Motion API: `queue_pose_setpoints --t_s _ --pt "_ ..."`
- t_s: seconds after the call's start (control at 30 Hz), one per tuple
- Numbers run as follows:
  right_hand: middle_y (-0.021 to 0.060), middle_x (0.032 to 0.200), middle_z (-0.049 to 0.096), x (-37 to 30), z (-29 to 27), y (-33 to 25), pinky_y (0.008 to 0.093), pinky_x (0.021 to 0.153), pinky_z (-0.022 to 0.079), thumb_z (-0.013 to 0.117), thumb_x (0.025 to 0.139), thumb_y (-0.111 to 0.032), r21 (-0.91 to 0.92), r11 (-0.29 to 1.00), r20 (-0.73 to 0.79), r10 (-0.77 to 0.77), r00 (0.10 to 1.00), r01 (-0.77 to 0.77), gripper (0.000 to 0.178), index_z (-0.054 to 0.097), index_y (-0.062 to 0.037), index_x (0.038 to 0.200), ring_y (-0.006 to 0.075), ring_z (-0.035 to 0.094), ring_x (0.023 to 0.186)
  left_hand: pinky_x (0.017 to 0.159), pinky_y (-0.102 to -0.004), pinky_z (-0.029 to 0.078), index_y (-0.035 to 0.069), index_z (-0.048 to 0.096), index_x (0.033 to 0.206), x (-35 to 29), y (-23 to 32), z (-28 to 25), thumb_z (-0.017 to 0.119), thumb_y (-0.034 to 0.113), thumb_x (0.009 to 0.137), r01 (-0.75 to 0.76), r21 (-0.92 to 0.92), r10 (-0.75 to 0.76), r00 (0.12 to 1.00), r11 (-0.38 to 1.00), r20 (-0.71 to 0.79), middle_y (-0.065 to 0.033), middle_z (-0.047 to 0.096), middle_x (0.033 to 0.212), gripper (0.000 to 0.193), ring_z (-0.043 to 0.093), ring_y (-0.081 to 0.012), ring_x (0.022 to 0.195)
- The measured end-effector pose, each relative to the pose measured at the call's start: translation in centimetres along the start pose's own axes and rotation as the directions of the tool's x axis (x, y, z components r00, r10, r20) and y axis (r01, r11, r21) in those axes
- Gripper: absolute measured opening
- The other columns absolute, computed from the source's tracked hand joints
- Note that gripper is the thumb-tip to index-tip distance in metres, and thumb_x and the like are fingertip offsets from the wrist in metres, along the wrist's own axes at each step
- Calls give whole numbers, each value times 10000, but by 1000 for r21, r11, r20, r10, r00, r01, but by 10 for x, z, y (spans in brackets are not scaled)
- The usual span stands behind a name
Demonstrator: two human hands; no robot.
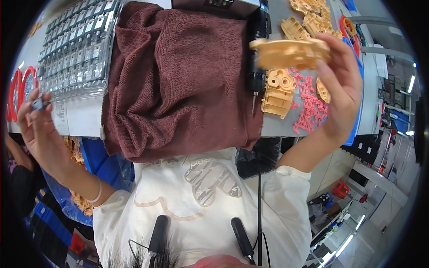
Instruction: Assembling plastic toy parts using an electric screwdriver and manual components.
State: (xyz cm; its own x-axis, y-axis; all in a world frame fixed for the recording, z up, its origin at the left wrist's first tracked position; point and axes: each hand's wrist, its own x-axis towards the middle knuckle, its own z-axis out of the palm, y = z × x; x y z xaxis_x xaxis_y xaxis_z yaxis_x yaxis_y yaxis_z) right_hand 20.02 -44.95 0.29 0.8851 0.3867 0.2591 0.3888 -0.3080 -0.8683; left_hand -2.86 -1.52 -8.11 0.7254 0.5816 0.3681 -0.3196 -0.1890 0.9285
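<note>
My right hand (343, 73) grips a pale yellow moulded plastic housing (290, 53) by its right end, thumb below and fingers above. The housing is raised over the right side of the table and blurred. Out at the far left, my left hand (38, 127) pinches a small dark grey part (40, 104) between thumb and fingers; its exact kind is too small to make out. Near that hand lies a clear plastic tray (107, 73) with rows of small grey-and-white components. A maroon towel (187, 80) covers the table between my hands.
An electric screwdriver (257, 76) lies along the towel's right edge, bit toward me. Beyond it are another yellow housing (278, 96), a pile of yellow housings (313, 20) and scattered small pink parts (310, 107). Red-rimmed round containers (17, 94) stand far left. Blue bins (96, 156) sit below.
</note>
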Motion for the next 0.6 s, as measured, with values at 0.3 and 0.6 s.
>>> queue_pose_setpoints --t_s 0.3,0.6 --pt "86 823 631 61 112 22 365 741 495 560 876 -95 -161 850 395 -411 822 502 124 639 -29 946 276 626 787 908 -351 550 -68 572 1188 8 18 125 569 -3 941 -33 147 1 977 989 211 -220 604 1231 255 637 -318 1114" --pt "105 1120 647 -69 97 1 407 857 502 627 750 -32 196 939 803 -318 503 281 385 673 -97 1126 302 629 1021 865 -342 579 -99 560 1230 -3 4 149 608 -11 919 115 -103 -100 985 988 143 -195 638 1110 326 666 -324 1037"
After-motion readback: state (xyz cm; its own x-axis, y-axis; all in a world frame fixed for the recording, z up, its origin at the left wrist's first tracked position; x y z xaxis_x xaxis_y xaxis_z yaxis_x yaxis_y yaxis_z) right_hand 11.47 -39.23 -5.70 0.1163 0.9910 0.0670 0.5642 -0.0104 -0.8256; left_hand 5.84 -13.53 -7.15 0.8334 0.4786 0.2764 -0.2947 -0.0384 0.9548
